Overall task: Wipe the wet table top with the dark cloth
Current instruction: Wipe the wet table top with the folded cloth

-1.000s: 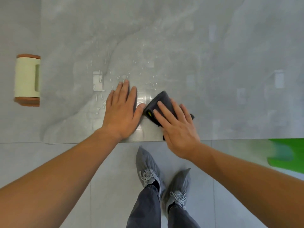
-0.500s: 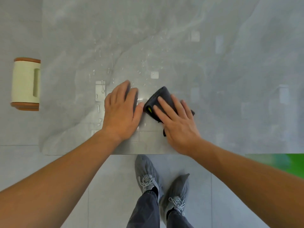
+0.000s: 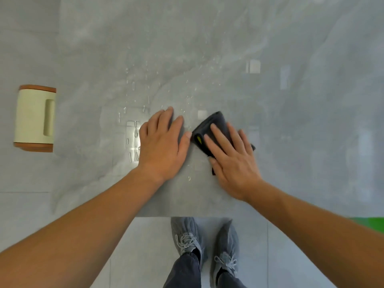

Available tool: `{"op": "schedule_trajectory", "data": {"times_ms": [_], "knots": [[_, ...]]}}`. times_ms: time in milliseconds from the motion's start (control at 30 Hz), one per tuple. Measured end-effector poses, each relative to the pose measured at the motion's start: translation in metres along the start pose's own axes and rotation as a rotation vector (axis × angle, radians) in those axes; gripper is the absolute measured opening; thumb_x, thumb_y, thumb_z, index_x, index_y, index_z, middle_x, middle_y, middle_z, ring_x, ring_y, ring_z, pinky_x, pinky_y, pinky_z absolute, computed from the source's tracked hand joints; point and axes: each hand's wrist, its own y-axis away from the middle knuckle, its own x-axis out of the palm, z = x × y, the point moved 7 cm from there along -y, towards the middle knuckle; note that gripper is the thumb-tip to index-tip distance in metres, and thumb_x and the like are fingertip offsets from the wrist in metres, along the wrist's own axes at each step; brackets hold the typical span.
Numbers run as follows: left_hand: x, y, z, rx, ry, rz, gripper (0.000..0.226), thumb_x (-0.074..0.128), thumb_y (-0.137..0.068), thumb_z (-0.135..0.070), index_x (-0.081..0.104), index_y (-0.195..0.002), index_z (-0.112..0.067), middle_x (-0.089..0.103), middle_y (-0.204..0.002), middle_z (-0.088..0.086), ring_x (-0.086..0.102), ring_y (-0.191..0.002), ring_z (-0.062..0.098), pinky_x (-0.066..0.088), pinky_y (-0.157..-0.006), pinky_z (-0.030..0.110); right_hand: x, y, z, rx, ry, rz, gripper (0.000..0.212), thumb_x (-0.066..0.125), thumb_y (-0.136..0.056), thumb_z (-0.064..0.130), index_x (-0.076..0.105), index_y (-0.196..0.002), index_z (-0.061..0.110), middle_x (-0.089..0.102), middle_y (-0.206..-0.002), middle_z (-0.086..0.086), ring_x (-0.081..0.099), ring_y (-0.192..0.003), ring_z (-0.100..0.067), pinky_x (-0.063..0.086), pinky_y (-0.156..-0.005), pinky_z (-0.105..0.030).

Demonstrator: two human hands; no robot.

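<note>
cloth first: the dark cloth (image 3: 216, 125) lies folded on the grey marbled table top (image 3: 207, 48), near the front edge and a little right of the middle. the right hand (image 3: 232, 161) lies flat on it, fingers straight and slightly spread, palm pressing down. the cloth's far corner and a bit of its right edge show past the fingers. a small yellow-green tag (image 3: 199, 139) sits at the cloth's left edge, just beside the index finger; any writing on it is too small to read. the left hand (image 3: 161, 146) rests flat on the bare table just left of the cloth, fingers straight and close together, holding nothing. its thumb tip is at the cloth's left corner, touching or just apart, i cannot tell which. water drops (image 3: 135, 88) and streaks lie on the table beyond and left of that hand. beside the table's left edge is a cream block with brown wooden ends (image 3: 33, 118). below the front edge two grey laced shoes (image 3: 187, 238) stand on the tiled floor (image 3: 149, 256), and a green patch (image 3: 372, 222) shows at the right.
</note>
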Motion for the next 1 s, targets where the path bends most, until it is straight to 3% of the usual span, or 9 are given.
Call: {"op": "schedule_trajectory", "data": {"times_ms": [100, 200, 300, 367, 433, 533, 733, 867, 1000], "knots": [[-0.005, -0.005, 0.001, -0.012, 0.066, -0.033, 0.051, 0.024, -0.1, -0.047, 0.057, -0.127, -0.02, 0.041, -0.15, 0.005, 0.03, -0.139, 0.028, 0.02, -0.111, 0.044, -0.009, -0.018, -0.022, -0.02, -0.006, 0.033, 0.055, 0.032, -0.102, 0.037, 0.031, -0.156, 0.028, 0.017, -0.166, 0.005, 0.008, -0.154, -0.03, 0.008, -0.123, -0.054], [-0.011, -0.01, 0.004, -0.014, 0.118, -0.078, 0.045, 0.027, -0.099, -0.044, 0.061, -0.119, -0.021, 0.046, -0.142, 0.002, 0.035, -0.134, 0.025, 0.017, -0.111, 0.04, -0.032, -0.07, -0.056, 0.174, -0.054, -0.05, 0.055, 0.032, -0.102, 0.035, 0.027, -0.157, 0.029, 0.014, -0.167, 0.005, 0.007, -0.154, -0.029, 0.004, -0.124, -0.049], [-0.017, -0.022, 0.006, 0.002, 0.125, -0.105, 0.045, 0.029, -0.099, -0.043, 0.057, -0.126, -0.021, 0.042, -0.148, 0.004, 0.031, -0.14, 0.024, 0.013, -0.113, 0.038, -0.039, -0.1, -0.062, 0.357, -0.099, -0.096, 0.054, 0.03, -0.105, 0.035, 0.02, -0.158, 0.031, 0.005, -0.168, 0.007, -0.001, -0.154, -0.027, -0.004, -0.123, -0.045], [-0.021, -0.034, 0.005, 0.001, 0.108, -0.11, 0.049, 0.028, -0.1, -0.043, 0.052, -0.136, -0.02, 0.034, -0.158, 0.006, 0.023, -0.148, 0.026, 0.01, -0.116, 0.04, -0.033, -0.091, -0.044, 0.294, -0.078, -0.087, 0.054, 0.03, -0.105, 0.036, 0.02, -0.159, 0.03, 0.006, -0.168, 0.005, 0.0, -0.154, -0.029, -0.004, -0.124, -0.047], [-0.025, -0.051, 0.003, -0.013, 0.093, -0.083, 0.055, 0.025, -0.101, -0.046, 0.044, -0.146, -0.019, 0.022, -0.165, 0.007, 0.011, -0.153, 0.026, 0.005, -0.121, 0.042, -0.025, -0.07, -0.028, 0.108, -0.032, -0.024, 0.055, 0.029, -0.104, 0.035, 0.022, -0.158, 0.027, 0.008, -0.168, 0.004, 0.0, -0.154, -0.031, -0.001, -0.124, -0.049], [-0.03, -0.079, -0.001, -0.03, 0.069, -0.032, 0.062, 0.02, -0.101, -0.049, 0.032, -0.154, -0.019, 0.009, -0.168, 0.007, 0.001, -0.155, 0.024, -0.001, -0.123, 0.041, -0.028, -0.068, -0.048, -0.026, -0.02, 0.055, 0.057, 0.029, -0.101, 0.032, 0.026, -0.157, 0.028, 0.01, -0.168, 0.006, 0.002, -0.154, -0.029, 0.001, -0.124, -0.048], [-0.041, -0.135, -0.009, -0.04, 0.017, -0.005, 0.066, 0.017, -0.101, -0.051, 0.02, -0.159, -0.02, 0.0, -0.169, 0.007, -0.007, -0.155, 0.025, -0.008, -0.122, 0.04, -0.067, -0.163, -0.118, 0.361, -0.138, -0.111, 0.055, 0.037, -0.103, 0.027, 0.026, -0.157, 0.028, 0.01, -0.168, 0.006, 0.003, -0.154, -0.03, -0.004, -0.123, -0.045], [-0.04, -0.16, -0.011, -0.067, -0.022, 0.047, 0.065, 0.017, -0.102, -0.051, 0.018, -0.159, -0.021, 0.0, -0.169, 0.008, -0.006, -0.155, 0.027, -0.005, -0.124, 0.044, -0.054, -0.131, -0.085, 0.062, -0.035, -0.059, 0.061, 0.043, -0.097, 0.025, 0.029, -0.157, 0.024, 0.016, -0.167, 0.001, 0.009, -0.152, -0.036, 0.007, -0.123, -0.055], [-0.041, -0.165, -0.011, -0.082, -0.028, 0.066, 0.063, 0.015, -0.102, -0.052, 0.024, -0.157, -0.023, 0.006, -0.169, 0.008, -0.002, -0.155, 0.029, 0.0, -0.123, 0.047, -0.053, -0.121, -0.098, -0.126, -0.034, 0.032, 0.06, 0.039, -0.095, 0.026, 0.034, -0.155, 0.027, 0.017, -0.166, 0.006, 0.009, -0.153, -0.031, 0.009, -0.123, -0.053]]}}
